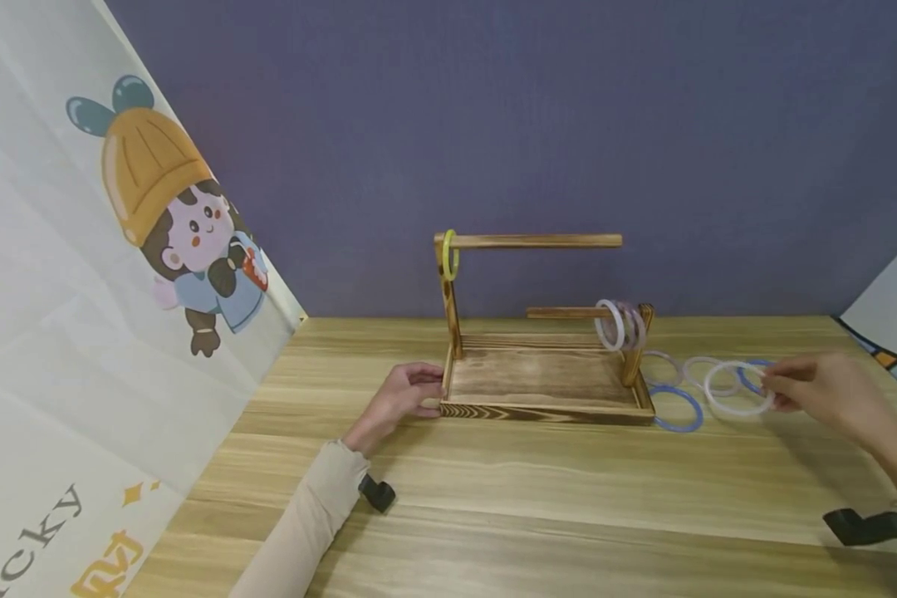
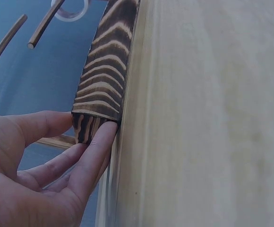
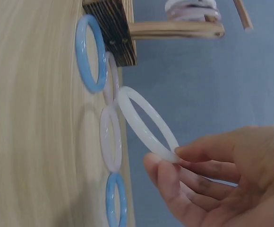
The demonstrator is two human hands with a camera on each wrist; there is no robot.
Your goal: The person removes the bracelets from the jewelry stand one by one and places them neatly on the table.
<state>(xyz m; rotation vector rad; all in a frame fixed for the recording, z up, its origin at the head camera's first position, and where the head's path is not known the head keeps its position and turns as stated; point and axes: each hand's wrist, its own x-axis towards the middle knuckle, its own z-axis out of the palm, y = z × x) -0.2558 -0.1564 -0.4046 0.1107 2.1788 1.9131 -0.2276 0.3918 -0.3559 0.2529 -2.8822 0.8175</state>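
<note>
My right hand (image 1: 815, 384) pinches a white bangle (image 3: 136, 125) between thumb and fingers, tilted above the other bangles at the right of the stand. My left hand (image 1: 402, 392) grips the left front corner of a dark-grained wooden stand (image 1: 546, 414), thumb on one edge and fingers on the other. Around the stand's upper bar (image 1: 538, 241) hangs a yellow bangle (image 1: 446, 259), close to its left post. A white bangle (image 1: 601, 329) and purplish bangles (image 1: 638, 325) circle the lower bar (image 1: 561, 313) near the right post.
Right of the stand, a blue bangle (image 3: 81, 56), pale pinkish bangles (image 3: 104, 137) and another blue bangle (image 3: 110, 201) lie on the wooden table (image 1: 493, 515). A dark blue-grey wall (image 1: 493, 124) rises behind. At the left hangs a white printed sheet (image 1: 60, 332).
</note>
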